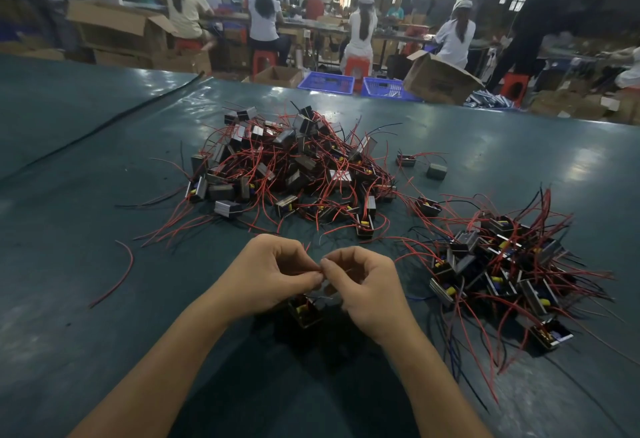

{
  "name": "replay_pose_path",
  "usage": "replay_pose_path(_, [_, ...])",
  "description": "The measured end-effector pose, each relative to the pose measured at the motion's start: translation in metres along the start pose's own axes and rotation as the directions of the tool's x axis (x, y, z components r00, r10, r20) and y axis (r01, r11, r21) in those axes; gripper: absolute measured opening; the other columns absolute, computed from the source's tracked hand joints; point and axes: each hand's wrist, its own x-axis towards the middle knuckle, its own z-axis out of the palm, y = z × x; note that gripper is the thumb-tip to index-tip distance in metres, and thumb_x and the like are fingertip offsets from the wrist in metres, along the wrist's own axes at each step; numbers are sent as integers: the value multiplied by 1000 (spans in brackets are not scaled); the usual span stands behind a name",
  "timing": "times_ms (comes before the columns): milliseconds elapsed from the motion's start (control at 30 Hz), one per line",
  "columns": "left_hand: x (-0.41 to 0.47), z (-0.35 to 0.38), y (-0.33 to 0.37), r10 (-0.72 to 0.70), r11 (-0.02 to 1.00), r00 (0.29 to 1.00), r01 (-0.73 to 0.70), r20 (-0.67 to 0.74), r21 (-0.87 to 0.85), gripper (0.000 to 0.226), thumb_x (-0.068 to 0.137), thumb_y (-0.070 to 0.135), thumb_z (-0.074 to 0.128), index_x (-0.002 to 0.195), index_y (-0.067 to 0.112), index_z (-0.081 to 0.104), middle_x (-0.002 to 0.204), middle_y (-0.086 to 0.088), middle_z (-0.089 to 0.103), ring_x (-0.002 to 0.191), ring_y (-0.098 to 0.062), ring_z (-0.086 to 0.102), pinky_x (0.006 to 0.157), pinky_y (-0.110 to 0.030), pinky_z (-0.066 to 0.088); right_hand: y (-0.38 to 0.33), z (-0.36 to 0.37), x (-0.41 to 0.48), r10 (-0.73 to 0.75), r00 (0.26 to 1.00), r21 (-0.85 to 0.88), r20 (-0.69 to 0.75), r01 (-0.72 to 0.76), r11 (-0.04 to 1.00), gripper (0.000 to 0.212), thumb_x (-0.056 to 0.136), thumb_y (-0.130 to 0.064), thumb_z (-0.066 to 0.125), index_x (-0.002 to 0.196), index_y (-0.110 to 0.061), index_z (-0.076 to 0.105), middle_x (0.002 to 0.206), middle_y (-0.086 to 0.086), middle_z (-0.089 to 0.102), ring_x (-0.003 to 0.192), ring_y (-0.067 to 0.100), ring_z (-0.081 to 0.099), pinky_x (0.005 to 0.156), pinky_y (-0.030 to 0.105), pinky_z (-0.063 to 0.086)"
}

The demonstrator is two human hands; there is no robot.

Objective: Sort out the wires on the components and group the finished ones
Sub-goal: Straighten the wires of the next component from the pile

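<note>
On the dark green tabletop (104, 195), near its front edge, the left hand (266, 273) and right hand (369, 287) meet fingertip to fingertip. Each grip is pinched tight on a thin red wire (308, 268) of one component (306, 313), a small dark block with a metal frame and a yellow patch, just under the hands. Behind lies a tangled heap (294, 167) of like blocks trailing red and black leads. To the right is a smaller group (502, 271), its wires sweeping outward. A loose red strand (119, 275) lies apart on the left.
</note>
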Motion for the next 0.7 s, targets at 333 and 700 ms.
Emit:
replay_pose_path(333, [0, 1, 3, -8, 997, 999, 11, 39, -83, 24, 78, 0, 77, 67, 22, 75, 63, 1, 72, 58, -5, 65, 57, -16, 49, 0, -1, -3, 1, 1000, -114, 22, 1, 994, 22, 91, -13, 66, 70, -6, 68, 60, 9, 64, 57, 16, 56, 57, 39, 47])
replay_pose_path(700, [3, -1, -3, -9, 979, 1000, 11, 11, -202, 8, 79, -2, 76, 76, 5, 72, 72, -5, 75, 68, -13, 72, 63, -17, 53, -2, -2, -2, 58, 997, 200, 55, -68, 978, 10, 90, -7, 67, 85, -14, 73, 69, -2, 72, 63, 6, 65, 52, 19, 49])
